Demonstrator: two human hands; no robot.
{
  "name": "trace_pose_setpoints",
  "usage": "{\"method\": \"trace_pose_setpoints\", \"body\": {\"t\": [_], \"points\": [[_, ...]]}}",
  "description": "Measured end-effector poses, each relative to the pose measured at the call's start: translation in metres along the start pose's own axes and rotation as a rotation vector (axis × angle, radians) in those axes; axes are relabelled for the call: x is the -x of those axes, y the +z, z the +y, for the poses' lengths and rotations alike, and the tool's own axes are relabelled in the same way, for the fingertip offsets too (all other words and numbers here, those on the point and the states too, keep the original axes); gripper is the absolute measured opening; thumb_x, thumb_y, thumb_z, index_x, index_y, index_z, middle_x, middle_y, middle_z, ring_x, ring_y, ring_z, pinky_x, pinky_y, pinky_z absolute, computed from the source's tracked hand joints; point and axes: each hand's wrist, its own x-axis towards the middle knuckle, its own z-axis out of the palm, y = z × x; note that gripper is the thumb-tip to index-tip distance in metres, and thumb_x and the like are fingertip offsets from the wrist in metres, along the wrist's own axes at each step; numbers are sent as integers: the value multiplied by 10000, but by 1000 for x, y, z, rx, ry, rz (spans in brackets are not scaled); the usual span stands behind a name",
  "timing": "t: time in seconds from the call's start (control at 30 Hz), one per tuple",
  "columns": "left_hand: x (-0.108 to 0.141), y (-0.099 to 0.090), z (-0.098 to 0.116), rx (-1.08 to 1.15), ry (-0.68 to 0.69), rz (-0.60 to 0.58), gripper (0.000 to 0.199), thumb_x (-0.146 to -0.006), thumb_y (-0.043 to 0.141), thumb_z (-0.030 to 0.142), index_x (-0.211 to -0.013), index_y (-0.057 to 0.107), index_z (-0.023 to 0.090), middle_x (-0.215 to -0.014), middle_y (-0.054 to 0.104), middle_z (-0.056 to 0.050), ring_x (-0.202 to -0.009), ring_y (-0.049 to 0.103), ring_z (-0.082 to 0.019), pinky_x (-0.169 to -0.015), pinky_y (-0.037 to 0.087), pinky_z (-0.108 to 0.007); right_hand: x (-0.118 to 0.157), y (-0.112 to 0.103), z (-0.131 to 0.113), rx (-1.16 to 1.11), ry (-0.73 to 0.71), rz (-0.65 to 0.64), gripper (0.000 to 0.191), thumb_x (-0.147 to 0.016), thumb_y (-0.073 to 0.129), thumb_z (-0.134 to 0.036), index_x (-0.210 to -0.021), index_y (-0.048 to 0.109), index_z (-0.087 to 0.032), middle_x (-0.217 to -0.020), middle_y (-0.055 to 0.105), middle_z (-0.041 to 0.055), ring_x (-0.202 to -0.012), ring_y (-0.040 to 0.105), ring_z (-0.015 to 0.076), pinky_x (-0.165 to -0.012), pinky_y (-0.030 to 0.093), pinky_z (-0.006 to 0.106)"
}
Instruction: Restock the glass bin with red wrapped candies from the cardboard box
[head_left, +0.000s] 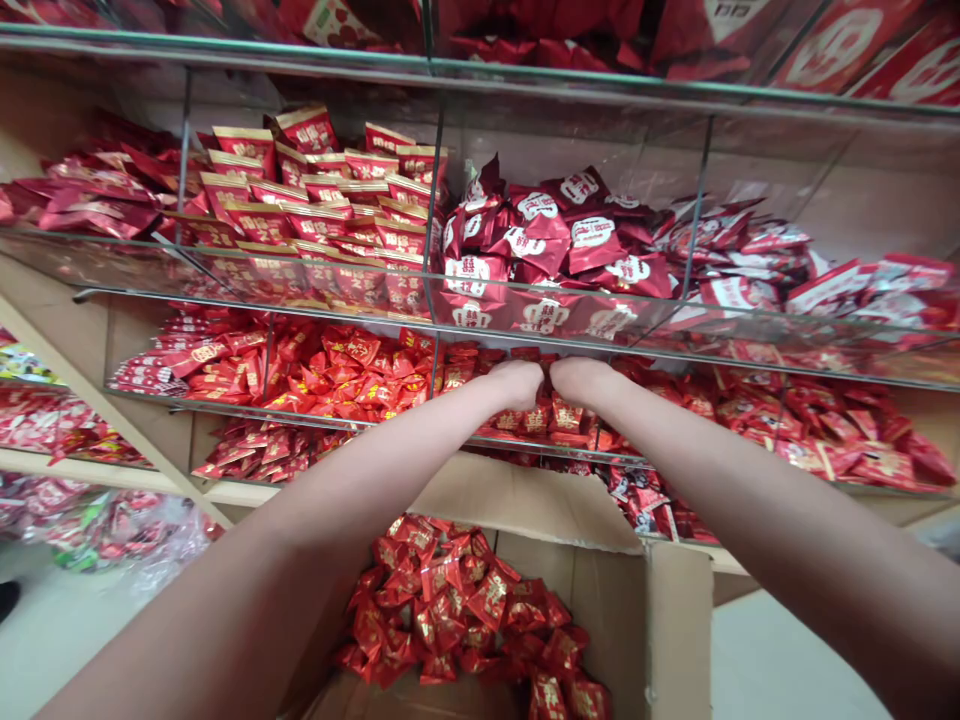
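Note:
Both arms reach forward over a cardboard box to a middle shelf compartment of small red wrapped packets with gold print (534, 420). My left hand (519, 384) is curled closed over these packets. Right beside it, with a narrow gap between, my right hand (581, 382) is curled in the same way, low over the packets. The fingertips of both hands point down and away from me, so what they grip is hidden. Below the arms, the open cardboard box (679, 630) holds a loose heap of similar red and gold packets (457, 600).
Above the hands runs a clear shelf front (570, 310), close over my wrists. Behind it are gold-topped red packets (315, 220) in rows and dark red packets with white labels (540, 235). Thin clear dividers split the shelves. A box flap (525, 495) leans toward the lower shelf.

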Motion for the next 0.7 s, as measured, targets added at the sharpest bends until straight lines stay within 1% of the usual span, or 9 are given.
{"method": "trace_pose_setpoints", "body": {"t": [0.13,0.23,0.3,0.4,0.43,0.5,0.57,0.63,0.7], "points": [[3,3,-4,1,69,59,199,-731,605,236,-914,610,159,-874,656,-50,-804,611,-177,-704,478,-287,2,1,5,9,-38,29,256,-842,507,-291,-1041,542,-134,-1031,577,66,-863,579,164,-733,488,355],[13,2,-6,-25,140,144,290,-691,609,219,-978,592,173,-959,635,-69,-881,592,-204,-730,455,-263,9,3,8,24,-56,90,228,-848,499,-275,-1006,562,-124,-1000,601,65,-869,587,162,-749,483,353],[22,0,-6,-54,205,166,261,-690,611,246,-945,612,193,-991,617,-64,-928,570,-213,-754,439,-266,17,5,10,31,-60,142,198,-861,462,-197,-994,578,-107,-967,626,93,-886,597,177,-751,474,329],[34,-2,-4,-106,299,112,138,-668,641,263,-799,668,230,-899,648,-32,-892,583,-204,-719,431,-248,32,7,11,42,-63,216,277,-834,370,-55,-994,595,-80,-946,637,159,-894,611,225,-707,464,298],[36,-2,-2,-124,319,86,114,-661,648,248,-770,678,234,-867,661,-28,-876,591,-202,-704,428,-244,37,9,11,47,-69,236,303,-820,356,-39,-996,598,-81,-960,632,173,-894,613,240,-690,463,298],[38,-1,3,-157,332,42,98,-656,645,205,-738,693,227,-820,683,-39,-850,603,-207,-683,425,-248,45,13,9,57,-96,250,310,-805,362,-49,-979,614,-99,-974,631,171,-883,617,253,-666,465,298],[37,2,9,-182,317,12,107,-673,609,175,-718,701,205,-791,696,-65,-812,617,-217,-658,427,-262,49,19,5,64,-137,225,286,-795,393,-76,-924,644,-123,-919,655,151,-855,627,248,-655,468,291],[36,5,14,-198,291,-1,157,-697,552,154,-721,705,181,-790,702,-90,-772,628,-226,-631,434,-277,49,26,2,69,-168,187,279,-789,403,-91,-882,663,-132,-864,674,139,-836,635,243,-649,471,287],[34,9,17,-207,267,0,198,-703,512,138,-748,704,164,-807,703,-105,-750,634,-232,-611,443,-284,47,32,0,72,-178,162,292,-790,392,-94,-870,671,-127,-856,679,140,-830,638,241,-644,473,288]]}}
